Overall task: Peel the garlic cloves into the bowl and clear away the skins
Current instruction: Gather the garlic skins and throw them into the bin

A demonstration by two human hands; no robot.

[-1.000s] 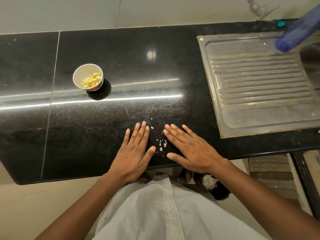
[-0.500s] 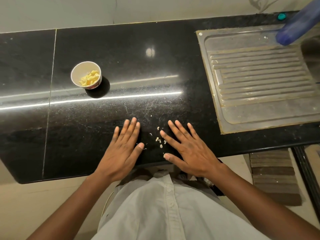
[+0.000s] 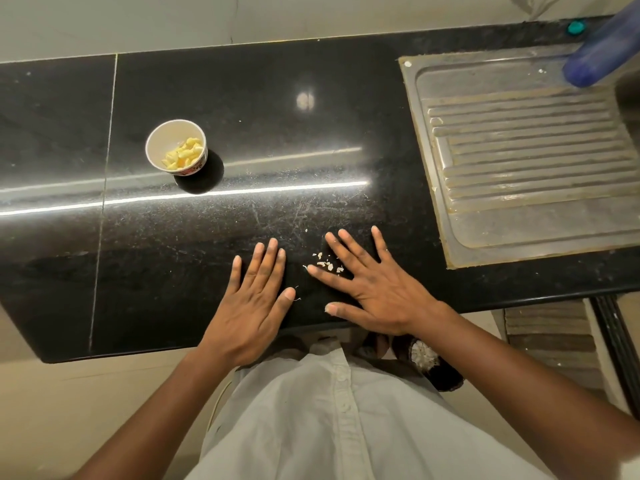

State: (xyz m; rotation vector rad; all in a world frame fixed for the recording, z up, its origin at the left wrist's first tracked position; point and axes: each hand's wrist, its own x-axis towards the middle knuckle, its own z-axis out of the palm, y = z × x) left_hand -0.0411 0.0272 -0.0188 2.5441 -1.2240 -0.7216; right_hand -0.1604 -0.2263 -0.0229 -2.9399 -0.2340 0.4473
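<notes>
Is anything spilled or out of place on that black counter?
Only small pale skin bits scattered on the counter between the left hand and right hand. The bowl stands upright, peeled cloves inside.

White bowl [image 3: 175, 136] of peeled yellow garlic cloves [image 3: 182, 156], pale skin flakes [image 3: 325, 263] near counter's front edge

Black counter [image 3: 242, 98] carries 1 ribbed steel drainboard [image 3: 519, 150] at right. 1 blurred blue object [image 3: 602, 53] shows over its far corner, with 1 teal cap [image 3: 575, 27] beside it.
</notes>
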